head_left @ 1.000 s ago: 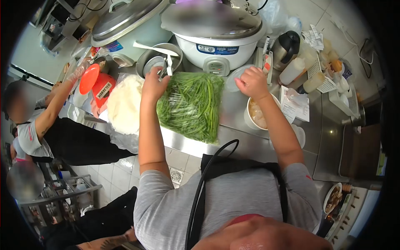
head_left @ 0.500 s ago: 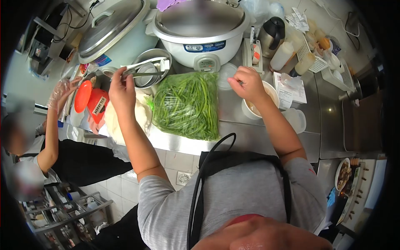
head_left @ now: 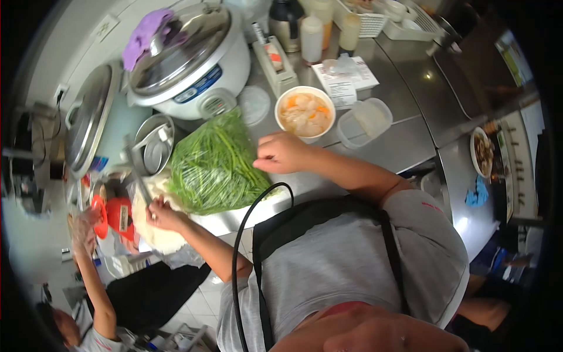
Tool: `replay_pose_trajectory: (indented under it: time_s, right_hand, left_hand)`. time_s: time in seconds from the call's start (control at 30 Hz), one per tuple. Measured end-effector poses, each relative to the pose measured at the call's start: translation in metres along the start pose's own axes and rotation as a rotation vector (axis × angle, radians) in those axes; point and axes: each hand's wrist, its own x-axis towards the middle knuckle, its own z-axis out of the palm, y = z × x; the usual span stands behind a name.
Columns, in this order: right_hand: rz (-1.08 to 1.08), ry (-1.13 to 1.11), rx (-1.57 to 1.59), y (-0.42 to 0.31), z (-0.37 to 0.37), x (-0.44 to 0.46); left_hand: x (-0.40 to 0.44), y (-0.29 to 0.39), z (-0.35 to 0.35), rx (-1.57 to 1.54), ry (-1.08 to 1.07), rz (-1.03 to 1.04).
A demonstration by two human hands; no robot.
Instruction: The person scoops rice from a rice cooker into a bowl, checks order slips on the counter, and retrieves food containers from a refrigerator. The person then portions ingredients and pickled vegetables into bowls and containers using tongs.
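My left hand [head_left: 166, 215] is closed round the end of long metal tongs [head_left: 137, 174], blurred and pointing up toward the metal pot [head_left: 156, 142]. It is over a pale, plastic-wrapped mass [head_left: 157, 233]. My right hand [head_left: 280, 154] is closed in a loose fist, and whether it holds anything is hidden. It is just right of a clear bag of long green vegetables [head_left: 214, 165]. Beyond that hand stands a white tub [head_left: 305, 113] with pale and orange pieces in liquid.
A large rice cooker [head_left: 199, 88] and another lidded cooker [head_left: 88, 123] stand behind. Right are a clear plastic container [head_left: 365, 123], a paper slip [head_left: 340, 88] and squeeze bottles [head_left: 312, 40]. A co-worker's gloved hand [head_left: 85, 229] is beside a red disc [head_left: 99, 216].
The view has turned to the right. My left hand has swung the tongs away from the pot, toward the pale mass. My right hand has moved closer to the green bag, below the tub.
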Motion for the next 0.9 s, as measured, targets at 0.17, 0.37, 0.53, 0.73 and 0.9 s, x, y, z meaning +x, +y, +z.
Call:
replay_pose_trajectory:
  time_s: [0.17, 0.37, 0.53, 0.73, 0.9]
  right_hand:
    - [0.053, -0.019, 0.26, -0.027, -0.009, 0.018]
    - [0.186, 0.159, 0.775, -0.025, -0.034, 0.035]
    - [0.498, 0.39, 0.973, -0.009, -0.12, -0.002]
    - [0.594, 0.576, 0.781, 0.056, -0.223, -0.084]
    - [0.75, 0.65, 0.43, 0.114, -0.347, -0.155]
  left_hand:
    - [-0.041, 0.046, 0.018, -0.338, -0.203, 0.033]
    - [-0.166, 0.05, 0.093, -0.404, -0.665, -0.366]
    - [-0.278, 0.04, 0.135, -0.324, -1.058, -0.512]
    - [-0.354, 0.014, 0.164, 0.104, -1.455, -0.289]
    - [-0.376, -0.009, 0.166, 0.195, -1.415, -0.258]
